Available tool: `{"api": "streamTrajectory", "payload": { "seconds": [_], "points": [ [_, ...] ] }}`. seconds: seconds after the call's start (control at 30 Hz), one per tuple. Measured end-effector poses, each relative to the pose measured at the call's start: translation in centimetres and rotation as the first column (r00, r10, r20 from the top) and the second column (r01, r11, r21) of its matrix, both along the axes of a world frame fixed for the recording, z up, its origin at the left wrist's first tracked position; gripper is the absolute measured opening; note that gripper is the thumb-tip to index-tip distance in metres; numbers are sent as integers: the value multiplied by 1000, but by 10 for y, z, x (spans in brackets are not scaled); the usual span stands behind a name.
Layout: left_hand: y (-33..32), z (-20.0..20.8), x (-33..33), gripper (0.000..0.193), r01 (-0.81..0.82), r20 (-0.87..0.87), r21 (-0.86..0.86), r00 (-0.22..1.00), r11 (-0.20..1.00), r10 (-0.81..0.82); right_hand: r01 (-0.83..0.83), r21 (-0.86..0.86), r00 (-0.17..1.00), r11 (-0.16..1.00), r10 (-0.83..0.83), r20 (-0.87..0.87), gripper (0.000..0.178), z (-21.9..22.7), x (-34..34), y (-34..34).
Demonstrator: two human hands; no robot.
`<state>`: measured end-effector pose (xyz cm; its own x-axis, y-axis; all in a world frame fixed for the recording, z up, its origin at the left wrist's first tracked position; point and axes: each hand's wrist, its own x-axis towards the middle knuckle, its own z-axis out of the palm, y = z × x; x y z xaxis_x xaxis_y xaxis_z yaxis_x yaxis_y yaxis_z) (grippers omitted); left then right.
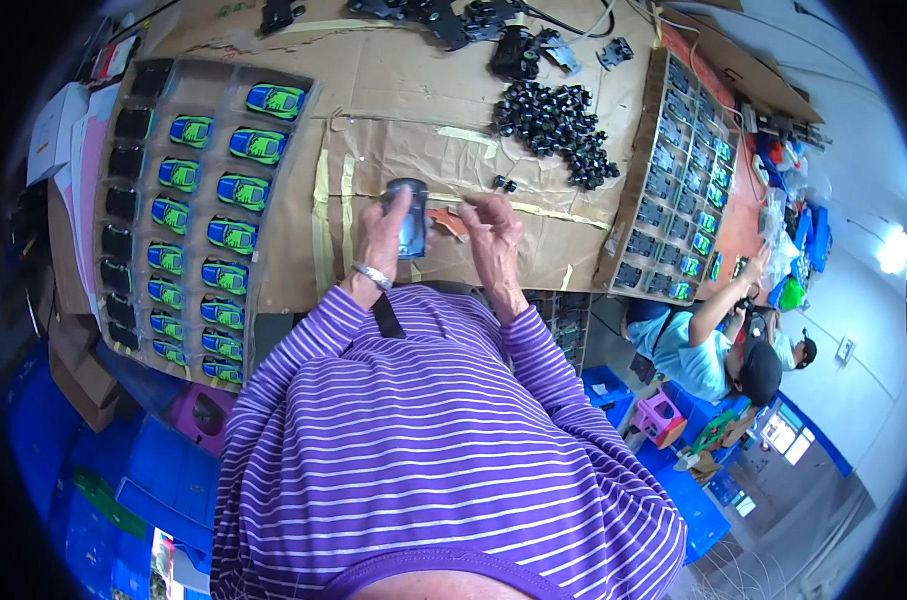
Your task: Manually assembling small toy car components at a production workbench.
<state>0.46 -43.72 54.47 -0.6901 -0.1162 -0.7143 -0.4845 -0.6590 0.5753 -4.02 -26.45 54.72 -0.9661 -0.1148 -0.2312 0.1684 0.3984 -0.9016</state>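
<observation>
My left hand point(380, 238) is closed around a dark toy car point(412, 222) with a bluish, shiny surface, held over the cardboard-covered table point(294, 190). To its right, my right hand point(496, 242) is raised with thumb and fingers pinched together. Whatever is in that pinch, if anything, is too small to make out. Between the hands lies an orange-red patch point(450, 222) on the cardboard. Just beyond my right hand sits a small black wheel piece point(505, 184), apart from a heap of similar small black parts point(549, 125).
On the left, a tray point(199, 80) holds rows of blue-and-green toy cars point(243, 190) and black pieces point(127, 163). A second tray point(606, 262) at right carries dark chassis and green cars. More black parts point(454, 20) lie at the far edge. Another person point(714, 345) works at right.
</observation>
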Motion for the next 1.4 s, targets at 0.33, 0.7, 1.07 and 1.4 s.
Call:
{"api": "streamTrajectory", "payload": {
  "seconds": [0.33,0.7,1.07,1.4],
  "points": [
    [-19,-3,3,43,-55,89,-56,994,997,60,29,545,942,838,159,-295,26,-86,-52,69],
    [-29,4,9,47,-99,74,-84,992,992,105,162,550,916,820,83,-394,31,-41,-180,-2],
    [-39,3,14,48,-171,103,-84,978,982,179,483,296,841,824,-343,-418,32,-63,-244,-43],
    [-42,2,0,41,-171,54,-40,983,984,173,135,134,987,982,-146,73,29,-80,-95,-29]
  ]
}}
